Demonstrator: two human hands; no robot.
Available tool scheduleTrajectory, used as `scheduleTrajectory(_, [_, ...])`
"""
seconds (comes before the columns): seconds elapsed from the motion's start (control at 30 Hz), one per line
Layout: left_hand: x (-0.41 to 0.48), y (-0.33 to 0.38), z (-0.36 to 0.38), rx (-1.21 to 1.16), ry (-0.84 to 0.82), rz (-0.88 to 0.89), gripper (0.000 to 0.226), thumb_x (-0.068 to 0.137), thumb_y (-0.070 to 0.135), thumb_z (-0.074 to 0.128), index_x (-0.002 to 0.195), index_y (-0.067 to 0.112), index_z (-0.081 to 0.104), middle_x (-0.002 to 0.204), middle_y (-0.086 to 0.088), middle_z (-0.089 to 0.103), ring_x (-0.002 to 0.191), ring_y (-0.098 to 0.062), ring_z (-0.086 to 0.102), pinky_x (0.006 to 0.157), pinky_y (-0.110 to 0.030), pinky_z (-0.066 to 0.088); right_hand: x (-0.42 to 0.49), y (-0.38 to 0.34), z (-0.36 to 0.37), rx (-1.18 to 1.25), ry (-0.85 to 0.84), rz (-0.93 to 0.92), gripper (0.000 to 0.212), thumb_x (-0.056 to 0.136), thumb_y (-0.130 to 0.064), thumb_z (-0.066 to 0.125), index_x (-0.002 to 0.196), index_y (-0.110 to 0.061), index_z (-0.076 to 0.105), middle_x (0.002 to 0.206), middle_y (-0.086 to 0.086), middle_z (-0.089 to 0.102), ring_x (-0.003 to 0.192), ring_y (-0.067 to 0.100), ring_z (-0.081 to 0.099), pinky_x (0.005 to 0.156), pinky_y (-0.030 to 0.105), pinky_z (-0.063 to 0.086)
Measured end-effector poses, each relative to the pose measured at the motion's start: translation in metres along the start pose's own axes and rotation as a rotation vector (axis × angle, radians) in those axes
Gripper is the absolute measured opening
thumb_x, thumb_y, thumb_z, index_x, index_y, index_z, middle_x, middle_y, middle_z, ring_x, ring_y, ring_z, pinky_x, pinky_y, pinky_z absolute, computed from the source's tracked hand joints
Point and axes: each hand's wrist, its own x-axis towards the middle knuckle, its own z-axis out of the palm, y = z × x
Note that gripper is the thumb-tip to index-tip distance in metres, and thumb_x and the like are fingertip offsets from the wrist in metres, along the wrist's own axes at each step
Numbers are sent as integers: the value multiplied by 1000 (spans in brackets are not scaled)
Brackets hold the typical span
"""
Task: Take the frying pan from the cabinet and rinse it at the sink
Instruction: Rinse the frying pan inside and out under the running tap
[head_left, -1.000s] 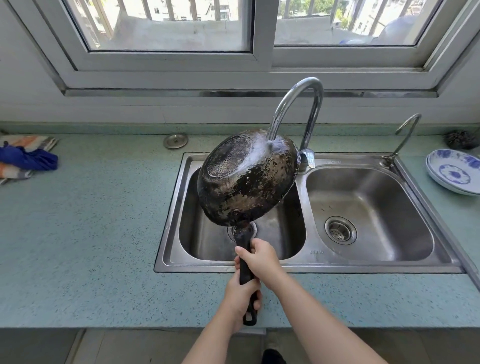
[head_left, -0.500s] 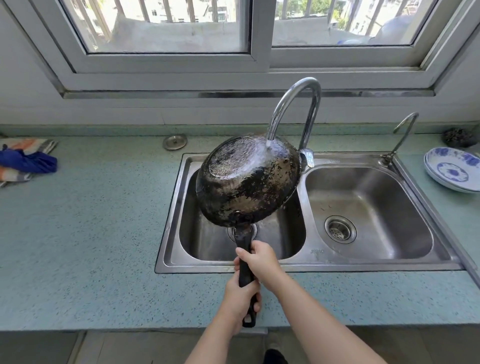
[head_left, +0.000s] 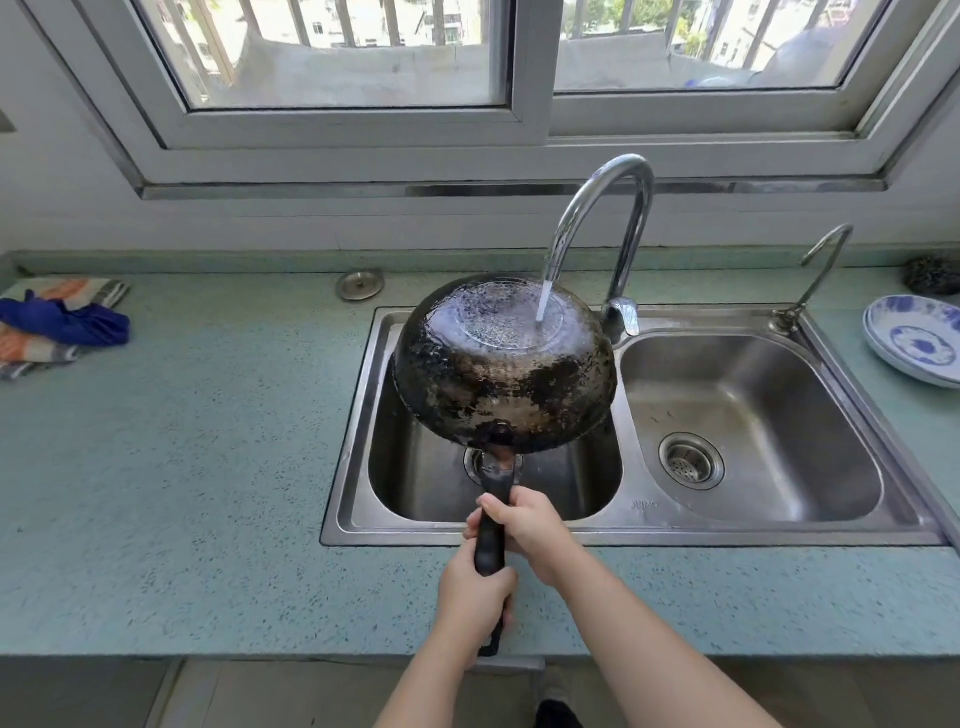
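Since the moment before, the frying pan (head_left: 498, 384) had tipped flatter, its scorched underside turned up so that the water stream (head_left: 543, 304) from the tap (head_left: 615, 208) struck the flat base on its far right side. Well off to the left of my hands a blue cloth (head_left: 67, 322) lay on the counter (head_left: 208, 467); my left hand (head_left: 475, 592) was wrapped round the near end of the black handle (head_left: 489, 543), my right hand (head_left: 527, 525) curled round it just ahead, and beyond both the pan hung over the left basin of the sink (head_left: 675, 532). Further right of my hands sat the other basin (head_left: 769, 410) and, past it, blue-patterned plates (head_left: 914, 343).
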Motion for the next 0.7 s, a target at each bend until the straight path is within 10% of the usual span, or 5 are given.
scheduleTrajectory(0.37, [3, 2, -9, 241, 161, 50, 45, 77, 7, 51, 117, 26, 55, 66, 2, 58, 54, -15, 54, 43, -20, 35, 5, 2, 10, 247, -102, 60, 18, 98, -8, 40, 86, -5, 53, 80, 10, 66, 65, 17, 67, 64, 27, 55])
scheduleTrajectory(0.7, [0, 11, -3, 106, 69, 16, 22, 75, -2, 50, 90, 14, 54, 61, -6, 54, 37, -16, 49, 33, -18, 35, 1, 1, 9, 126, -2, 12, 12, 97, -9, 44, 87, -6, 50, 76, 9, 65, 57, 13, 66, 55, 22, 54])
